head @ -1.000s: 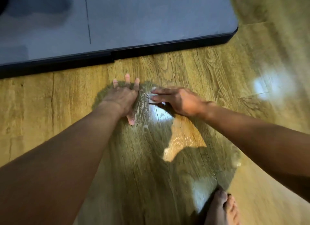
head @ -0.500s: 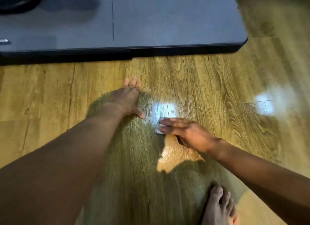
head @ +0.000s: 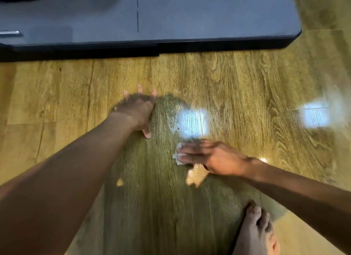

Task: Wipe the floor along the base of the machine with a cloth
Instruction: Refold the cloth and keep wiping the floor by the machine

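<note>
The machine [head: 171, 17] stands across the far side of the floor [head: 247, 79]. My left hand [head: 136, 110] lies flat on the floor before its base, apart from it. Nearer me and rightward, my right hand [head: 210, 157] rests flat on the cloth [head: 177, 156]. My foot [head: 254, 230] stands nearest, further right.

Two hands [head: 136, 110], one cloth [head: 177, 156], one machine [head: 190, 17], one foot [head: 254, 230].

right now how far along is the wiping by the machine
Early to midway, I'd judge. Done: a wet smear shines on the wood floor ahead of the hands. In hand: the right hand presses a small white cloth flat on the floor, while the left hand braces flat beside it. Left: the strip right against the machine's black base shows no wet marks that I can see.
</note>
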{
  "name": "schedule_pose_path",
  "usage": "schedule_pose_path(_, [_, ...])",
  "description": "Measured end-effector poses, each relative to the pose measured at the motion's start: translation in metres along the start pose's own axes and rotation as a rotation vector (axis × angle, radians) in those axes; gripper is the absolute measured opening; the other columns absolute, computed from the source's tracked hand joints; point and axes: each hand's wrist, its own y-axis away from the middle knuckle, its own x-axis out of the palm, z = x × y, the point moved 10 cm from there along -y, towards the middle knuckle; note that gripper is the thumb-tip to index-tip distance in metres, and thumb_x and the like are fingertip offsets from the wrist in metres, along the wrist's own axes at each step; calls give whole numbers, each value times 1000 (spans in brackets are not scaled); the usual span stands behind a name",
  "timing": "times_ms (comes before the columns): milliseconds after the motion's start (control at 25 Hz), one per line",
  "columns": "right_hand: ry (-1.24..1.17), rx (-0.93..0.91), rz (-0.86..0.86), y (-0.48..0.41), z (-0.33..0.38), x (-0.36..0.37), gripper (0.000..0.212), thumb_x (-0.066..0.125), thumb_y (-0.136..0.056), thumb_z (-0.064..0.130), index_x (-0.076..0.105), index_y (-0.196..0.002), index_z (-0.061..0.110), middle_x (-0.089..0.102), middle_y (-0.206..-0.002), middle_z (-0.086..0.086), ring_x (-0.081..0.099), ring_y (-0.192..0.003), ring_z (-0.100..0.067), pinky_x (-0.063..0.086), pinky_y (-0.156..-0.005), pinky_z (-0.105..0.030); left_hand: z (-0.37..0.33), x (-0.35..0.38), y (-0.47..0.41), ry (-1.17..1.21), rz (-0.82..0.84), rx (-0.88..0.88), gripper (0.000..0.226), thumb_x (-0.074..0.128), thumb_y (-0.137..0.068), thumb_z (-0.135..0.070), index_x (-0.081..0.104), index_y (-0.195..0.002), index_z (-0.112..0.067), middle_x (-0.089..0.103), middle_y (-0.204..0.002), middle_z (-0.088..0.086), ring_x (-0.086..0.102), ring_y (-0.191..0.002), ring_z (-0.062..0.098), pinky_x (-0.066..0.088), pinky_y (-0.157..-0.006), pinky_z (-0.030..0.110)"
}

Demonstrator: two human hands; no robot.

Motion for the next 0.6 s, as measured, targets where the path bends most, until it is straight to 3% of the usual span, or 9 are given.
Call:
schedule_pose_path(80, [-122,343,-165,-31,-60,-34,48,52,-92,-1,55,-131,27,43,-146,7,38,-135,-9,36,-110,-34,1,-1,1,28,-5,-2,138,86,-57,-38,-19,-146,-34,-18,-155,9,-7,-141,44,22,-108,64])
schedule_pose_path(160, [-113,490,-301,-43,-71,-47,49,57,-87,-5,57,-129,20,44,-145,-1,43,-132,-17,45,-102,-36,2,-2,3,29,-17,-4,137,86,-57,-40,-18,-146,-35,-19,-155,8,-7,-141,42,22,-109,61])
schedule_pose_path(240, [-132,364,-229,-40,-37,-21,53,61,-83,-7,56,-131,15,45,-144,-5,40,-134,-22,41,-105,-41,1,-1,3,8,-23,4,136,85,-58,-42,-18,-146,-35,-16,-156,8,-6,-142,41,21,-110,57])
schedule_pose_path(320, [-162,71,-45,-30,16,16,62,69,-76,-8,54,-133,13,45,-145,-6,37,-136,-23,32,-110,-45,1,-2,4,-3,-34,6,135,84,-59,-42,-17,-147,-33,-12,-157,9,-3,-142,40,21,-110,55])
schedule_pose_path(400, [-138,-80,52,-31,15,17,66,68,-76,-8,52,-135,19,43,-146,-1,35,-137,-19,29,-112,-42,1,-3,4,-6,-32,1,135,85,-59,-41,-16,-147,-33,-10,-157,10,-2,-142,41,21,-109,55])
schedule_pose_path(480, [-99,69,17,-59,-38,-8,56,60,-84,-3,52,-134,22,43,-146,1,37,-136,-18,31,-112,-41,0,-3,4,-13,-29,0,135,85,-58,-40,-16,-148,-32,-8,-157,11,-1,-142,42,22,-109,57])
schedule_pose_path(600, [-27,507,-235,-83,-130,-61,44,54,-95,12,49,-135,30,36,-150,4,38,-135,-17,34,-111,-41,0,-4,5,-18,-12,3,135,85,-57,-41,-13,-148,-32,-12,-157,12,-1,-141,44,25,-108,56])
